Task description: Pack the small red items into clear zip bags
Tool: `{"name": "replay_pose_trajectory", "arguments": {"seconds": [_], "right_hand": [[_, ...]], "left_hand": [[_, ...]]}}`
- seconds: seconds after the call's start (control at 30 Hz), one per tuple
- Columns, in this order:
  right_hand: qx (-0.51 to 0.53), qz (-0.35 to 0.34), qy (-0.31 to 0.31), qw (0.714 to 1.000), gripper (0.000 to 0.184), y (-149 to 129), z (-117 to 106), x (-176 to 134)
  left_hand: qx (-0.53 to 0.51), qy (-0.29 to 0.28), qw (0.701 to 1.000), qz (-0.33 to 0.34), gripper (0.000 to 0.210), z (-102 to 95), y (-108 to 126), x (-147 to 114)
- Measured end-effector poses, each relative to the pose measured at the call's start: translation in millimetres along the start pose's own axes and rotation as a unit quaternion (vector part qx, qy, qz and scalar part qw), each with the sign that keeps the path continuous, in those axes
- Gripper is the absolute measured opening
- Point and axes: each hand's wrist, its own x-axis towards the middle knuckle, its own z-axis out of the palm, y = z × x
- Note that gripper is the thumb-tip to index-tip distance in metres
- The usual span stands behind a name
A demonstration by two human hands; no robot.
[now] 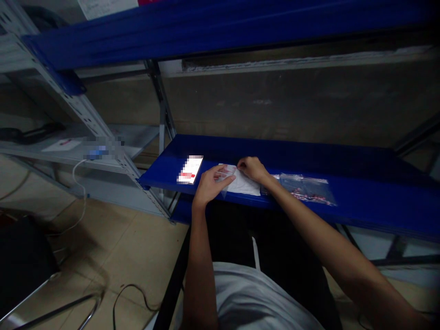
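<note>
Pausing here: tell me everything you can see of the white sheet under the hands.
The white, roughly rectangular sheet looks soft and slightly creased, like cloth or tissue. It lies spread near the front edge of the flat blue shelf. The left hand and a small clear plastic bag cover part of its left side; the right hand is at its far edge. Whether either hand presses on it is unclear.

Held plastic bag [229, 170] (contents indistinct)
</note>
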Motion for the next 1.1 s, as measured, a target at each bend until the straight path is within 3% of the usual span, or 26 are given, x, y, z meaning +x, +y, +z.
{"name": "replay_pose_trajectory", "arguments": {"seconds": [0.13,0.23,0.3,0.4,0.63,0.73,0.83,0.93,1.1], "right_hand": [[0.026,-0.016,0.009,0.999,0.022,-3,-6,-3],[0.111,-0.032,0.030,0.993,0.016,-8,-18,-9],[0.192,-0.051,0.040,0.979,0.011,-14,-30,-16],[0.284,-0.104,0.040,0.952,0.019,-30,-50,-31],[0.246,-0.173,-0.011,0.954,0.020,-66,-76,-53],[0.254,-0.177,0.003,0.951,0.021,-62,-72,-50],[0.247,-0.125,0.022,0.961,0.020,-45,-59,-43],[0.182,-0.068,-0.001,0.981,0.017,-29,-39,-40],[0.098,-0.053,-0.050,0.992,0.015,-21,-9,-43]], "left_hand": [[0.004,0.002,1.000,-0.007,0.053,-1.4,1,0],[-0.005,-0.001,1.000,-0.012,0.053,-1.5,0,0],[-0.012,-0.006,1.000,-0.011,0.053,-1.5,0,-1],[-0.015,-0.014,1.000,-0.006,0.052,-1.6,0,-1],[-0.034,-0.036,0.999,0.009,0.048,-1.6,2,0],[-0.031,-0.029,0.999,0.010,0.048,-2.0,3,-1],[-0.017,-0.013,1.000,-0.004,0.051,-2.8,4,-1],[-0.017,-0.004,1.000,-0.021,0.054,-3.5,4,-1],[-0.026,0.000,0.999,-0.029,0.057,-4.1,2,-1]]}}
